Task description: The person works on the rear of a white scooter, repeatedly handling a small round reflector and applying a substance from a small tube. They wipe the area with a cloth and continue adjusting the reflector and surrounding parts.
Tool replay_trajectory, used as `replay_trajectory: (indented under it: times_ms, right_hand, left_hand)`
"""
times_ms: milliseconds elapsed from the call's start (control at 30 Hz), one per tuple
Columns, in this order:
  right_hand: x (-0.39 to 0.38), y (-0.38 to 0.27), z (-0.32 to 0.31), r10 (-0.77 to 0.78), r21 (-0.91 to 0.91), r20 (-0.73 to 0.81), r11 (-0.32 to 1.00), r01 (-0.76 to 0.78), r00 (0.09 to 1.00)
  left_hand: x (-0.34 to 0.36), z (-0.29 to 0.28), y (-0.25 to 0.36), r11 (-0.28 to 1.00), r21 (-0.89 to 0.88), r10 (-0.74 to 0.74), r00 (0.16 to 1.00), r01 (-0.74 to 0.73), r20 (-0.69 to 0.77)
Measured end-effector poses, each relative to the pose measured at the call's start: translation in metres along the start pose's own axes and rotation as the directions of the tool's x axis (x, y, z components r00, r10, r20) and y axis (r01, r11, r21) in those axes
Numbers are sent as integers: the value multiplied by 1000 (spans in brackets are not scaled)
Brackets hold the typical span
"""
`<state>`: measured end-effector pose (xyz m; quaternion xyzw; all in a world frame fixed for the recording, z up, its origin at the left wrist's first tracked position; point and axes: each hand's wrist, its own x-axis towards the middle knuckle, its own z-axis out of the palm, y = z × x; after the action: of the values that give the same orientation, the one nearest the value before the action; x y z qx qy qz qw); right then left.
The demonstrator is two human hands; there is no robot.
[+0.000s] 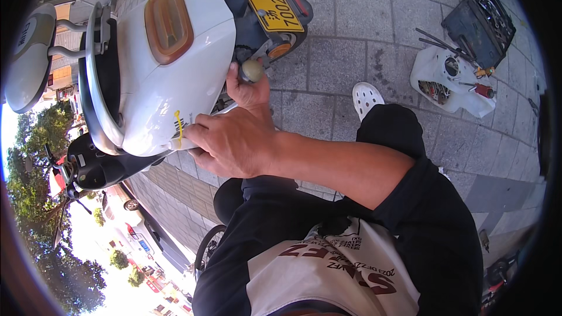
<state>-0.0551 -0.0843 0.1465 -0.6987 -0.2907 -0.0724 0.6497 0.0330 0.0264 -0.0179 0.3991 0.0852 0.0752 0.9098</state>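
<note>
Here, the white rear panel (196, 76) of a scooter lies directly ahead and to the left of both hands, touching them along its near side. The right hand (236, 143) holds the panel's lower corner narrowly between thumb and fingers, just beside a yellow tie (178, 125). The left hand (256, 95), reaching out beyond the right forearm, sets its thumb at the panel's edge next to a round beige cap (253, 71); its other fingers are mostly hidden, so I cannot tell how far it is closed or what it holds. Past it sits a yellow plate (274, 3). Well apart, to the right, an open tool case (477, 26) stands near a white plastic container (430, 70) with tools in it.
</note>
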Motion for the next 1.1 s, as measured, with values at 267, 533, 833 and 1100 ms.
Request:
replay_trajectory:
  times_ms: [267,533,833,1100]
  right_hand:
    - [1,-1,0,12,1,1,1000,-12,1000]
    - [0,1,2,4,0,-12,1000,-4,1000]
    - [1,-1,-1,23,8,22,1000,-23,999]
    - [1,1,2,24,13,17,1000,-24,1000]
  left_hand:
    - [-1,3,-1,1000,-5,6,1000,-6,-5]
    - [-2,6,-1,1000,-10,2,1000,-3,-30]
    - [-1,2,-2,992,125,14,999,-7,-51]
    - [0,-4,-5,994,108,12,1000,-11,-10]
